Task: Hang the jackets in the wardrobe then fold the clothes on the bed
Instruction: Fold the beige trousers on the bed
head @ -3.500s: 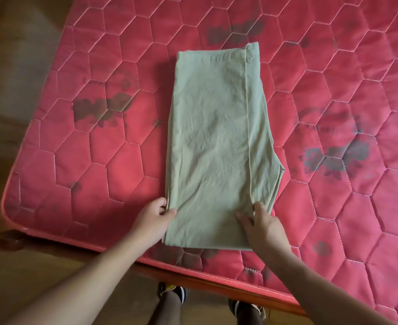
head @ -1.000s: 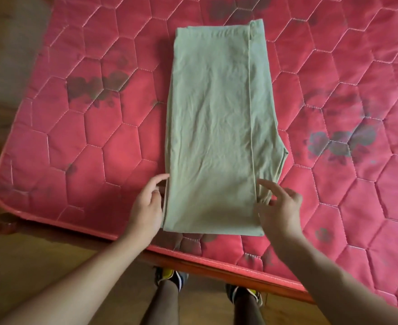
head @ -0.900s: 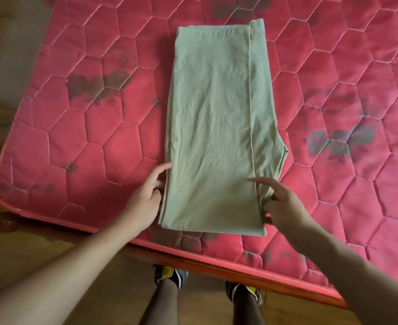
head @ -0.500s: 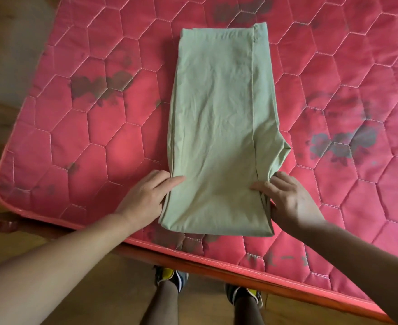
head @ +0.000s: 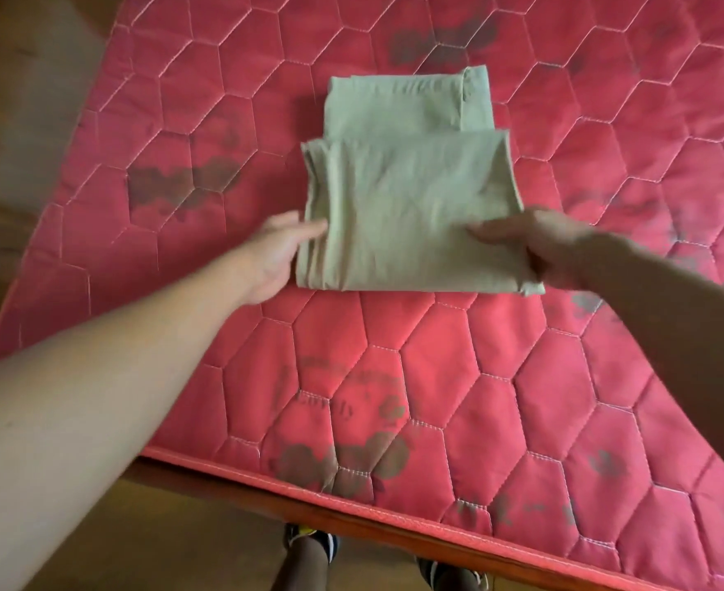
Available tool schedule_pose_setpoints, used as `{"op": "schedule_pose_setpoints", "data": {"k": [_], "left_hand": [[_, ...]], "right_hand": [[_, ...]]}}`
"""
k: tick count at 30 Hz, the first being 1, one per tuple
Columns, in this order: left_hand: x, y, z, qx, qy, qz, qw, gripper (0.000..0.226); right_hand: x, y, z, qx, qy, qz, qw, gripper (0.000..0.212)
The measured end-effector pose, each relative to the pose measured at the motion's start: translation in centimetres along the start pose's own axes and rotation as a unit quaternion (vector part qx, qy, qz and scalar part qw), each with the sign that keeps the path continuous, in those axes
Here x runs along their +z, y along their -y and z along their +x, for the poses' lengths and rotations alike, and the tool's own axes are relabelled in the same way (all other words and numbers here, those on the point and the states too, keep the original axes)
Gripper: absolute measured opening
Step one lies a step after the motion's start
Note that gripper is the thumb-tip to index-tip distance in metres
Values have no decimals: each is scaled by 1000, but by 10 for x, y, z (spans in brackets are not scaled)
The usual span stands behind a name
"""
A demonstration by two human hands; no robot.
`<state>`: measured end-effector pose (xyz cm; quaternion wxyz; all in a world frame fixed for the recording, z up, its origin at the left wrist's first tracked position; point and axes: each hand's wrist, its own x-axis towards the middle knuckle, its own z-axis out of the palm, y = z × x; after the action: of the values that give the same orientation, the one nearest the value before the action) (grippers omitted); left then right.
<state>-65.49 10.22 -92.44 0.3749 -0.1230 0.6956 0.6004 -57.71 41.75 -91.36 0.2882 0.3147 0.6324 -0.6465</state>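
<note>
Green trousers [head: 411, 215] now doubled over, centre frame
Left hand [head: 274, 253] and right hand [head: 539, 241] lie flat; loose edge layers may splay

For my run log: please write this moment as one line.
cloth: folded over itself, on mattress | left hand: touches left edge | right hand: rests flat on cloth

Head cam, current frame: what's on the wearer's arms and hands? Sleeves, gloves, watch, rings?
Nothing worn shows. The left hand and right hand are ungloved. The left forearm and right forearm show no sleeve, watch or band up to the frame edge. No rings seen, but the right hand is motion-blurred.
</note>
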Motion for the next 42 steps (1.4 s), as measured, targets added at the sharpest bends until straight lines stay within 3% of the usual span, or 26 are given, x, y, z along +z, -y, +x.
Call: {"op": "schedule_pose_setpoints", "data": {"k": [2,4,7,8,10,11,13,15,17,21,23,29,32,34,35,37,39,40,42], "left_hand": [[-5,22,0,-26,-10,16,999,29],[-8,29,-9,-24,4,20,1000,30],[-14,37,-27,-50,18,-3,999,33],[-15,41,-37,-64,36,-14,997,35],[-15,52,-58,-96,67,5,993,57],[-13,59,-68,-107,63,35,992,70],[-7,78,-84,-108,31,96,989,60],[-1,92,-95,-100,6,105,989,43],[3,87,-99,-75,6,99,992,29],[8,45,-91,24,-2,48,999,27],[11,19,-77,62,-10,9,998,27],[22,4,-8,12,-43,89,995,20],[25,12,1,18,-103,159,982,32],[26,12,-1,69,-160,228,958,44],[28,12,-4,134,-193,283,930,57],[36,12,-11,286,-217,425,831,71],[45,23,-3,354,-172,574,718,70],[48,30,7,352,-150,619,686,70],[50,40,30,313,-127,662,669,72]], "right_hand": [[-3,-21,5,58,51,8,997,54],[-5,-36,1,63,78,26,995,52],[-4,-58,-12,67,114,19,991,97],[-2,-65,-19,71,121,17,990,103],[8,-82,-36,94,139,18,986,93],[14,-91,-45,114,151,23,982,78],[24,-110,-59,149,164,18,975,53],[29,-124,-67,160,165,10,973,71],[31,-123,-72,136,152,24,979,85],[25,-83,-85,33,88,70,993,34],[17,-56,-82,-12,52,87,995,30],[13,-26,-29,10,-73,14,997,6],[26,-34,-18,-24,-141,-62,988,10],[31,-37,-22,-78,-210,-132,966,35],[33,-39,-25,-133,-263,-188,937,51],[41,-43,-29,-260,-333,-331,844,66],[56,-49,-21,-331,-305,-485,750,67],[62,-52,-10,-334,-267,-543,723,68],[66,-54,18,-299,-218,-600,709,74]]}}
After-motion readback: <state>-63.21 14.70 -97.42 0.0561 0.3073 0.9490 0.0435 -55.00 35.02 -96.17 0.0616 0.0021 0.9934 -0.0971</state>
